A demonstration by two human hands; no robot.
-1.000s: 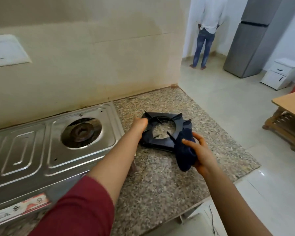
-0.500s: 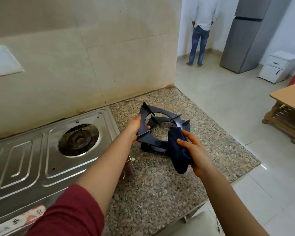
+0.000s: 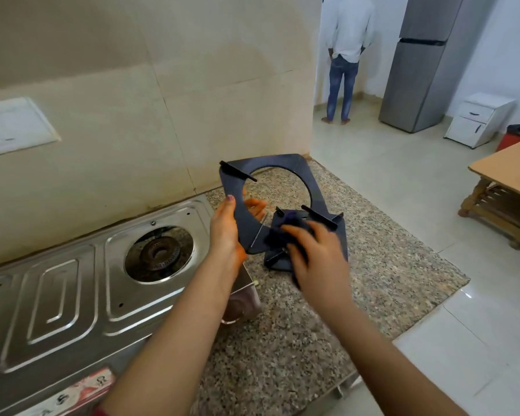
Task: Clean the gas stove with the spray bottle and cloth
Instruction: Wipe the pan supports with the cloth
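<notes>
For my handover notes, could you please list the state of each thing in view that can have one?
upper pan support: raised and tilted, gripped by the left hand.
lower pan support: lying on the countertop.
cloth: bunched in the right hand, blurred.
burner: uncovered, unlit.
fridge: doors closed.
drawer cabinet: drawers closed.

Steel gas stove [image 3: 66,298] L, burner [image 3: 159,253] bare, dark pan support [image 3: 248,226] tilted up, 2nd support [image 3: 340,234] flat below, blue cloth [image 3: 278,235] bunched
</notes>
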